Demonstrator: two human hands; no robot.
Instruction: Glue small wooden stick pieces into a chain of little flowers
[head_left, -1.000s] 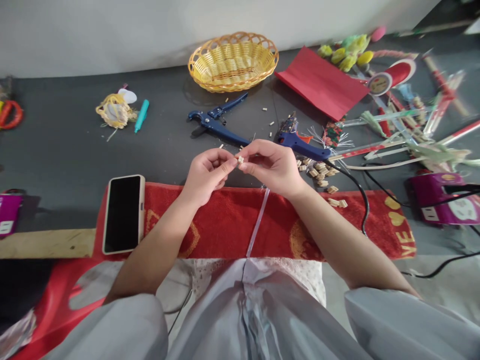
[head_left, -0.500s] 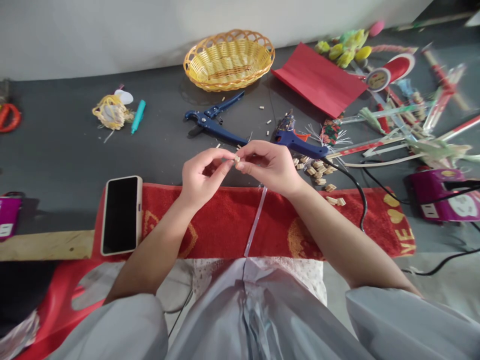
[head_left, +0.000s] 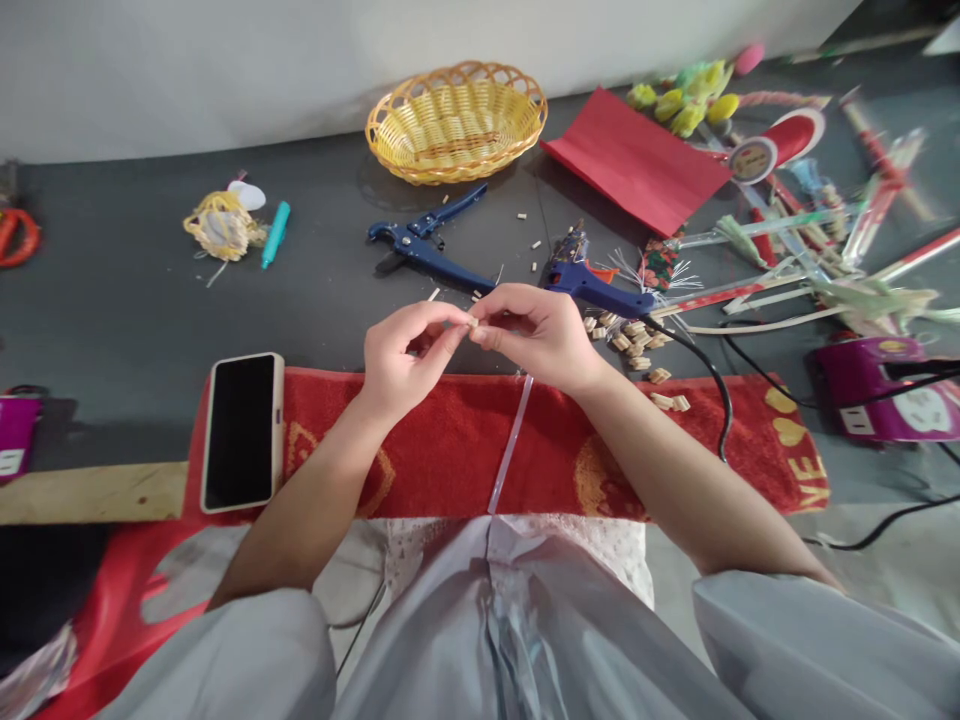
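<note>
My left hand [head_left: 403,352] and my right hand [head_left: 536,335] meet above the far edge of a red towel [head_left: 450,450]. Both pinch a tiny pale wooden bead [head_left: 472,321] between thumb and forefinger. A clear thin strip [head_left: 512,445] hangs from under my right hand down to my lap. A small heap of similar wooden pieces [head_left: 634,345] lies just right of my right hand. A blue glue gun [head_left: 596,283] lies beyond my right hand, blue cutting pliers [head_left: 427,247] beyond my left.
A phone [head_left: 241,430] lies on the towel's left end. A yellow wicker basket [head_left: 456,120] stands at the back, red paper [head_left: 637,160] to its right. Sticks, tape and cables crowd the right side. A teal pen [head_left: 275,233] and a raffia bundle [head_left: 221,225] lie at the left.
My left fingers have opened slightly around the bead, while both hands stay in the same place. The view has shifted a little.
</note>
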